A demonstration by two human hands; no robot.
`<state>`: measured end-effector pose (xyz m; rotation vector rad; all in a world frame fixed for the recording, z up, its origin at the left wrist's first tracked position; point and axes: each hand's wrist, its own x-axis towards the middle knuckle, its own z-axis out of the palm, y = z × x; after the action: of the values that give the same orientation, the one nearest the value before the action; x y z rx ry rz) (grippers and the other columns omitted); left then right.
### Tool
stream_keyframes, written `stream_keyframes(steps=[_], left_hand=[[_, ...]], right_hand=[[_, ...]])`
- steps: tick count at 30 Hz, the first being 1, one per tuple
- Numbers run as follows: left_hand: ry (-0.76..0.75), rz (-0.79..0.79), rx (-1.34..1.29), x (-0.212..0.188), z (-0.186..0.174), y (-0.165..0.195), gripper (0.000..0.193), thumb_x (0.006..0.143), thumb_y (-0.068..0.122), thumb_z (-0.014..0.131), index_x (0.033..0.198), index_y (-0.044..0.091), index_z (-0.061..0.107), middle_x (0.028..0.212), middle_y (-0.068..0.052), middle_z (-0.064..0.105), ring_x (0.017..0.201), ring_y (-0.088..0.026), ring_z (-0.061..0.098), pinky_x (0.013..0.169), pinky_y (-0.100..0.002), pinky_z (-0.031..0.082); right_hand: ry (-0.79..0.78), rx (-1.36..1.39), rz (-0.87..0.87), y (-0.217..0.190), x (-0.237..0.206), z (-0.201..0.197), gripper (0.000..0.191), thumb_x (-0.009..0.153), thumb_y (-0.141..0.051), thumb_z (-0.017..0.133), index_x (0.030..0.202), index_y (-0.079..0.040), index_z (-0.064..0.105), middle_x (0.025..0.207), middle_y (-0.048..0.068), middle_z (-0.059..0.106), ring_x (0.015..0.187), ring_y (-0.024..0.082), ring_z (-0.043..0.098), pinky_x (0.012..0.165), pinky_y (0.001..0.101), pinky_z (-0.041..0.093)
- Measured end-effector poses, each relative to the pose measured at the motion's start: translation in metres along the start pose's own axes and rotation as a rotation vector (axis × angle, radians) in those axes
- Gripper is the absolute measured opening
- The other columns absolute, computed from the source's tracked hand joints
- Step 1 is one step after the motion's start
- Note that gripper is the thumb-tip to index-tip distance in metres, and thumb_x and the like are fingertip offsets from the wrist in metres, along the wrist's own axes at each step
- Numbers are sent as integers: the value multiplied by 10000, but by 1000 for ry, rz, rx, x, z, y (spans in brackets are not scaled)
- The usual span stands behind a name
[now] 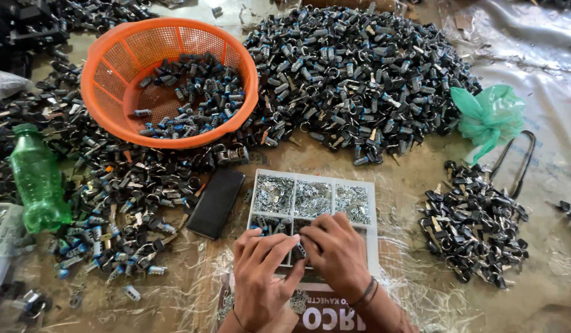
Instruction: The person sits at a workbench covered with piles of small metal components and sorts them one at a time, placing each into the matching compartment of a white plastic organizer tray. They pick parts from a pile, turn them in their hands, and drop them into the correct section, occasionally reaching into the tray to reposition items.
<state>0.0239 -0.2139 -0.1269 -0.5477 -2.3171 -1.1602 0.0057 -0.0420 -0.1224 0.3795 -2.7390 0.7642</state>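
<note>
Both hands (297,259) — pinched on small lock part (299,251)

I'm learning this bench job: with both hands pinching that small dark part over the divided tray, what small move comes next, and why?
Probably lift the small dark part clear of the divided tray: the left hand and right hand pinch it together low over the near compartments, hiding them.
</note>
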Motion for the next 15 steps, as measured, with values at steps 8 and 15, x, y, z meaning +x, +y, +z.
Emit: stream_keyframes(steps=[8,15], left_hand=[[8,14,16,-4,-3,-1,416,773,197,851,1159,117,719,1066,-30,704,995,-219,657,1056,-430,433],[21,20,-5,-3,1,-2,442,761,228,876,1160,114,724,1045,-22,694,977,-207,647,1051,-429,434]], right_hand=[[239,307,71,-2,-14,-5,110,840,-82,790,946,-60,772,923,66,758,784,171,735,713,270,571],[-21,677,194,5,-17,-11,63,843,-28,784,878,6,743,803,62,743,719,154,697,658,278,541]])
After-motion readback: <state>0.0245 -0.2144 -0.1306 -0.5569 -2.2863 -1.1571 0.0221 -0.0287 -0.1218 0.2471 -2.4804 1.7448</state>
